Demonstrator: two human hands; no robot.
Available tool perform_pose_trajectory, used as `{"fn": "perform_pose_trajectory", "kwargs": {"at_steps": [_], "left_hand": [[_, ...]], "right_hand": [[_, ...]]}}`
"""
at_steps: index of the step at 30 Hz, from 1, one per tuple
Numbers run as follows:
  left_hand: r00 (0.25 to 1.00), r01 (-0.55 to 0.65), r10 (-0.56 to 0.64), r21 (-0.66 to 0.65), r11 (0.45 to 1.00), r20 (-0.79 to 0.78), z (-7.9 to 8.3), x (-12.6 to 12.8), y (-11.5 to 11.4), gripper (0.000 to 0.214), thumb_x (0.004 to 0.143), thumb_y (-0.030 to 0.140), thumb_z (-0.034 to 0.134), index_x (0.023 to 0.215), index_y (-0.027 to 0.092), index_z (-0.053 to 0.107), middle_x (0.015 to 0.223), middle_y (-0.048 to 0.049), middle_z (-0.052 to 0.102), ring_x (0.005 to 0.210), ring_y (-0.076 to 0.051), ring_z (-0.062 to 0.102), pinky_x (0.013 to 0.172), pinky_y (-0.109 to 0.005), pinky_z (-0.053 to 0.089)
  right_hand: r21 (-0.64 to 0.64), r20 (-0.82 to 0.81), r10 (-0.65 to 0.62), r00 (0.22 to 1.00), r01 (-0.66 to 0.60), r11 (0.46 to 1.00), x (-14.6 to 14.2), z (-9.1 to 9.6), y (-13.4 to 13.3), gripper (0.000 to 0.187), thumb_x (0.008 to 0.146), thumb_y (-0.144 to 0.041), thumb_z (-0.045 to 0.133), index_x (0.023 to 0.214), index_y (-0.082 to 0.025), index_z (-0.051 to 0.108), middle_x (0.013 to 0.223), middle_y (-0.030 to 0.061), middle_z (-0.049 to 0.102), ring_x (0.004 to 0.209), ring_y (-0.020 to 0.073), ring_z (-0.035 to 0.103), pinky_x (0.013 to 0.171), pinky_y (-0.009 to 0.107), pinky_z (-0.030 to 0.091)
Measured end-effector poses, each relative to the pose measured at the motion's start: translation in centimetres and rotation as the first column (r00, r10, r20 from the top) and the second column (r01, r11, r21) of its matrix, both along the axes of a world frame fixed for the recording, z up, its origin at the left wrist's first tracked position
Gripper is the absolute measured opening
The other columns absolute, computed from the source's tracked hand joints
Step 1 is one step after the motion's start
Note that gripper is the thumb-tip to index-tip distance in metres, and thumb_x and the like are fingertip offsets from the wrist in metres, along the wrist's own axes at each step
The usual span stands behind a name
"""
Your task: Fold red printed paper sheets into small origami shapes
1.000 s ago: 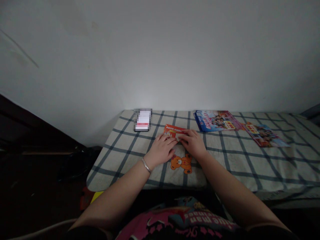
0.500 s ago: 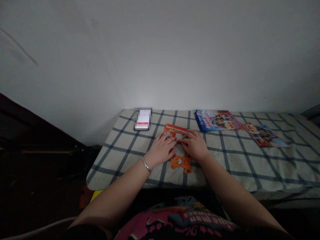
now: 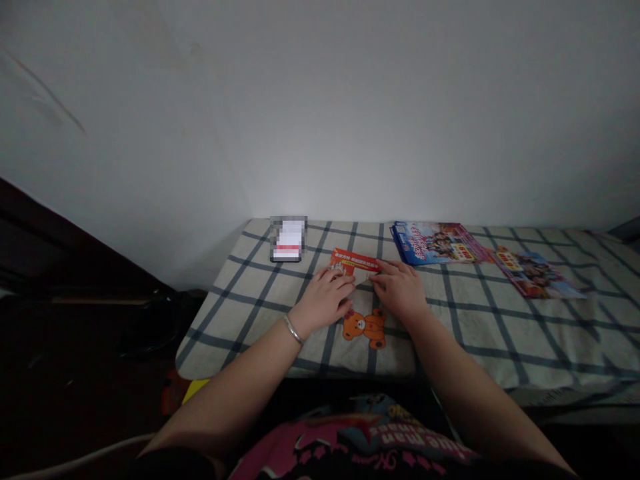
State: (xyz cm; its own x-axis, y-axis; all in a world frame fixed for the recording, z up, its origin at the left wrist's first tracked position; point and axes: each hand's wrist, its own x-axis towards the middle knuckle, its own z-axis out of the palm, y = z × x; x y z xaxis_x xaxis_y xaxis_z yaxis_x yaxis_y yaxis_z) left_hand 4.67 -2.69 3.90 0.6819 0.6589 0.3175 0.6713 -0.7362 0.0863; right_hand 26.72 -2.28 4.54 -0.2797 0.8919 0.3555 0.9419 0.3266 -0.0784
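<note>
A small folded red and orange leaflet [image 3: 354, 262] lies on the checked cloth [image 3: 250, 293] in front of me. My left hand [image 3: 323, 300], with a silver bracelet at the wrist, rests flat on the leaflet's left part, fingers stretched out. Its right corner lies under the extended fingers of my right hand [image 3: 403, 290], which press on it. Both hands lie palm down. An orange bear print [image 3: 366, 327] on the cloth shows just below and between them.
A phone [image 3: 288, 238] with a lit screen lies at the back left of the cloth. A blue leaflet stack [image 3: 435, 243] and another coloured leaflet [image 3: 535, 272] lie at the back right. A grey wall rises behind. Dark floor is on the left.
My right hand has slid a little to the right along the leaflet, so the two hands are now further apart. The left hand has hardly moved.
</note>
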Motion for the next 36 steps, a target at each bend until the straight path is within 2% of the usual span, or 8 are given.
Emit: {"fn": "perform_pose_trajectory", "kwargs": {"at_steps": [11,21,25,29,33,36], "left_hand": [[1.0,-0.003,0.003,-0.016,1.0,-0.002,-0.1,-0.3,0.0,0.028,0.089,0.034,0.056,0.114,0.022,0.062,0.132,-0.005,0.058,0.125,-0.026,0.044,0.11,-0.049,0.03],[1.0,0.018,-0.019,-0.035,0.999,-0.013,0.0,-0.6,0.2,0.027,0.089,0.033,0.055,0.113,0.022,0.062,0.136,-0.003,0.056,0.126,-0.025,0.043,0.11,-0.048,0.031],[0.999,0.034,-0.034,-0.036,0.999,-0.012,0.1,-0.6,0.3,0.028,0.088,0.031,0.056,0.114,0.022,0.061,0.134,-0.0029,0.057,0.125,-0.024,0.044,0.111,-0.047,0.032],[0.999,0.034,-0.035,-0.05,0.998,-0.025,0.4,-0.7,0.6,0.031,0.089,0.032,0.055,0.119,0.021,0.059,0.129,-0.0043,0.06,0.122,-0.024,0.046,0.107,-0.044,0.036],[0.997,0.042,-0.047,-0.069,0.997,-0.067,1.1,-0.4,1.2,0.046,0.088,0.044,0.057,0.127,0.02,0.055,0.127,-0.0066,0.06,0.119,-0.027,0.047,0.102,-0.044,0.04],[0.994,0.048,-0.054,-0.062,0.997,-0.095,1.5,0.4,1.7,0.049,0.088,0.048,0.056,0.13,0.023,0.053,0.128,-0.0058,0.059,0.118,-0.028,0.047,0.099,-0.045,0.041]], "right_hand": [[-0.008,0.028,-0.116,0.993,0.116,0.993,0.7,0.4,0.2,0.025,0.089,-0.027,0.052,0.096,-0.026,0.076,0.116,0.0023,0.07,0.102,0.0262,0.06,0.09,0.042,0.041],[0.039,0.023,-0.112,0.993,0.111,0.993,-0.1,0.3,-0.1,0.026,0.089,-0.032,0.052,0.092,-0.024,0.076,0.115,0.0049,0.07,0.102,0.026,0.06,0.094,0.042,0.039],[0.014,-0.011,-0.077,0.997,0.077,0.997,-0.1,0.2,0.0,0.026,0.089,-0.034,0.052,0.092,-0.023,0.075,0.115,0.0052,0.07,0.104,0.0255,0.059,0.095,0.041,0.039],[0.006,-0.058,-0.059,0.997,0.06,0.998,0.0,-0.3,0.2,0.025,0.089,-0.035,0.052,0.091,-0.022,0.072,0.113,0.0061,0.07,0.105,0.0248,0.057,0.096,0.04,0.039],[0.017,-0.119,-0.079,0.99,0.082,0.997,-0.2,-1.3,0.9,0.025,0.085,-0.037,0.056,0.097,-0.017,0.065,0.107,0.0117,0.067,0.104,0.0267,0.055,0.093,0.039,0.041],[0.021,-0.151,-0.06,0.987,0.064,0.998,-0.3,-2.2,1.6,0.026,0.084,-0.037,0.057,0.099,-0.016,0.06,0.116,0.0139,0.062,0.111,0.0282,0.051,0.097,0.039,0.039]]}}
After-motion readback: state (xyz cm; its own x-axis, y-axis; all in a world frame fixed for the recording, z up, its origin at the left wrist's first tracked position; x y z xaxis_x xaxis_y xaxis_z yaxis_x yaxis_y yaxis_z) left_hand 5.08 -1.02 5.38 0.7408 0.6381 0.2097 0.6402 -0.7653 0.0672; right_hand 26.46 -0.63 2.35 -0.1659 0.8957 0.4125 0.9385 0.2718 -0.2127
